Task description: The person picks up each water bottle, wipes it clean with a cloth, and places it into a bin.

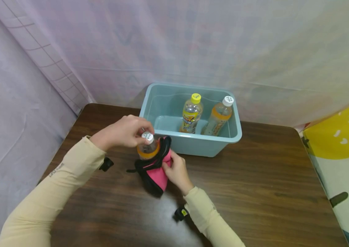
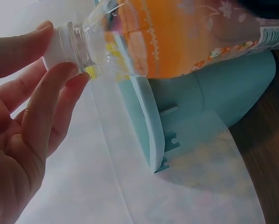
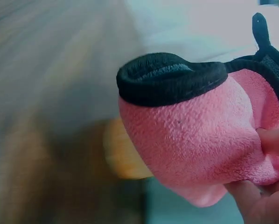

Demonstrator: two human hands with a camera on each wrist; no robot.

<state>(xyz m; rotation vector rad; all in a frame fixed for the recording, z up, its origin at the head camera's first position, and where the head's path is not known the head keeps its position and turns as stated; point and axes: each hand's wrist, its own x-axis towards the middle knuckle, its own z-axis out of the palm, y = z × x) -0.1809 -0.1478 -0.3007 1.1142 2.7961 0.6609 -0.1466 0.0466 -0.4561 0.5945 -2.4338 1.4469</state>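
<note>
Fingers and thumb of my left hand [image 1: 125, 132] pinch the white cap of a clear plastic bottle with an orange band [image 1: 146, 154]. In the left wrist view the bottle [image 2: 163, 37] stretches away sideways from the fingertips. My right hand [image 1: 177, 171] grips a pink fleecy cloth with black edging [image 1: 159, 175], thumb on one side. The cloth overlaps the lower part of the bottle in the head view, hiding it. In the right wrist view the pink cloth [image 3: 191, 135] bulges, its black edge curving around an opening, with a small black loop at the upper right.
Just beyond the hands, a pale blue plastic bin [image 1: 193, 144] stands on the dark wooden table [image 1: 260, 178]. Inside are a yellow-capped bottle [image 1: 192, 115] and a white-capped bottle with an orange band [image 1: 219, 118]. Pale curtains [image 1: 193, 41] hang behind the table.
</note>
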